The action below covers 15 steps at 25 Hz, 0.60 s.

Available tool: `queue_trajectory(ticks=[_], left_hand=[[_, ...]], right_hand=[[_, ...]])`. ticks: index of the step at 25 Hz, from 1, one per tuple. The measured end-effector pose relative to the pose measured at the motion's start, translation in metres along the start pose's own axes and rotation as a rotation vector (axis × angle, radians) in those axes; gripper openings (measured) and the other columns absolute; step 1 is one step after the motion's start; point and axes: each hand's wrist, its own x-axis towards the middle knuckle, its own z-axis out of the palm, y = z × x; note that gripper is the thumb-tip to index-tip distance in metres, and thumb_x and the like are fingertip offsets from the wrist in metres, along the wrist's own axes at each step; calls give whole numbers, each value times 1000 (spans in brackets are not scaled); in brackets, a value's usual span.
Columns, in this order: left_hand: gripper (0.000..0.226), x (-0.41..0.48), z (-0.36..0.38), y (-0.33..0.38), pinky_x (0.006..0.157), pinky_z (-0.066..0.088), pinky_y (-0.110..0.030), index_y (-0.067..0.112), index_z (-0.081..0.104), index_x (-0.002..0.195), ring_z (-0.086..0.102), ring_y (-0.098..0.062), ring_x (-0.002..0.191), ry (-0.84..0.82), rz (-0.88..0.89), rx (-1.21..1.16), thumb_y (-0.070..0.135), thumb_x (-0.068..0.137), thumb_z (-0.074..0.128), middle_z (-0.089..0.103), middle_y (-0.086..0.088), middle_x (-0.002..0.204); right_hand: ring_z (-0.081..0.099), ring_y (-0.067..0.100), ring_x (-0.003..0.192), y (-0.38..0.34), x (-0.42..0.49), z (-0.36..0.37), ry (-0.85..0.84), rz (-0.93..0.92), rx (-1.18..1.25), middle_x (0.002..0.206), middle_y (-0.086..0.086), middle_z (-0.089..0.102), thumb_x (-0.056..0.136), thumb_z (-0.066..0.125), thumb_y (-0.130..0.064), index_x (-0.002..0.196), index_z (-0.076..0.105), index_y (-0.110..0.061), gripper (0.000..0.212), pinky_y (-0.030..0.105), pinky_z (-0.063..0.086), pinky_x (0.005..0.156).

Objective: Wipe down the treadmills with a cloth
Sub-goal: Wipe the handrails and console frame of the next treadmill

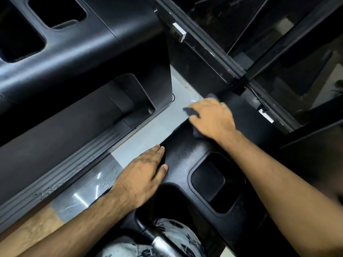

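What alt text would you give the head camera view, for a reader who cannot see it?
Seen from above, a person's right hand holds a dark cloth against the far edge of a black treadmill console, while the left hand rests flat on its left edge. A second black treadmill stands to the left, with grey floor between them.

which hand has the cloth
The right hand, holding the dark grey cloth on the black treadmill console; the left hand rests flat, empty.
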Motion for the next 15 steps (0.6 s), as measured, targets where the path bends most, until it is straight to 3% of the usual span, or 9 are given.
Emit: queue_trajectory(ticks=[1, 4, 5, 8, 9, 12, 13, 15], left_hand=[[61, 0, 1, 1, 111, -1, -10, 21, 17, 155, 12, -1, 147, -3, 6, 2, 46, 101, 29, 15, 6, 161], [60, 2, 1, 7, 108, -5, -7, 22, 17, 155, 9, 2, 145, 1, 9, -18, 47, 101, 29, 15, 7, 161], [60, 5, 0, 7, 106, -7, -5, 22, 17, 155, 6, 6, 143, 5, 10, -17, 46, 101, 29, 14, 8, 161], [61, 9, 1, 6, 102, -12, -1, 22, 16, 155, -1, 12, 134, -11, 39, -1, 47, 101, 27, 13, 8, 161], [62, 9, 2, 7, 102, -12, -1, 22, 17, 155, -1, 12, 134, -25, 40, 5, 50, 100, 25, 14, 8, 161], [69, 12, 2, 12, 105, -8, -3, 21, 24, 153, 8, 5, 143, -6, 62, 28, 57, 94, 17, 18, 6, 161], [66, 15, 0, 12, 106, -7, -4, 21, 22, 153, 9, 1, 145, -1, 58, 20, 55, 97, 20, 17, 6, 161], [60, 19, 1, 11, 109, -6, -8, 21, 16, 155, 8, -1, 147, -1, 55, -8, 46, 101, 29, 13, 6, 161]], right_hand=[[47, 19, 127, 3, -1, 0, 34, 89, -18, 131, -6, 61, 89, 42, -41, 126, 61, -32, 42, 43, 41, 100], [51, 16, 126, -12, -40, 20, 84, -272, -11, 129, -11, 64, 83, 42, -41, 124, 64, -33, 47, 40, 45, 93], [50, 16, 128, -5, -40, 17, 69, -304, -11, 132, -11, 62, 83, 43, -41, 126, 63, -33, 48, 40, 46, 94], [39, 20, 137, 8, -26, 2, 125, 238, 85, 144, -8, 52, 87, 48, -37, 134, 55, -31, 48, 46, 40, 101], [38, 20, 138, -1, -38, 7, 177, 224, 66, 145, -8, 50, 86, 47, -36, 135, 53, -31, 49, 47, 39, 100], [42, 20, 139, -17, -93, 30, 175, -279, -1, 150, -7, 49, 84, 48, -39, 137, 55, -30, 54, 46, 43, 100], [42, 21, 140, -6, -90, 30, 170, -226, 17, 152, -6, 47, 84, 47, -40, 139, 54, -30, 56, 47, 46, 101], [39, 25, 141, 5, -79, 22, 202, 215, 110, 156, -3, 41, 87, 45, -42, 144, 48, -29, 59, 51, 46, 102]])
